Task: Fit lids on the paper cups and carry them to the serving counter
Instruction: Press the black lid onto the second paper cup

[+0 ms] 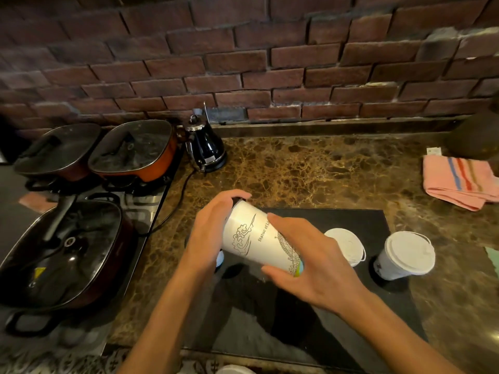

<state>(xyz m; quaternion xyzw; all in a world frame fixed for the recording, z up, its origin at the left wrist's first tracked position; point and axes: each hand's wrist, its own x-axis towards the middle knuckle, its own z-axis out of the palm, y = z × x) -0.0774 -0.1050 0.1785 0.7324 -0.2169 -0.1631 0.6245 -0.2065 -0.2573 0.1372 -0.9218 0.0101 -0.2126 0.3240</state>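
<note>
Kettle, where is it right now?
In the head view the black kettle stands at the back left of the marble counter, against the brick wall, just right of the orange pan, with its cord trailing forward.

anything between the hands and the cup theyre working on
No. Both hands already grip the tilted paper cup: the left hand around its upper end, the right hand around its lower part. The two lidded cups stand apart to the right.

Brick wall (243,58) behind brown marble counter (310,171). Three lidded pans (62,252) on stove at left; black kettle (206,147) just beside them, corded. Folded pink striped cloth (459,182) far right. Black slab (351,306) on counter.
</note>
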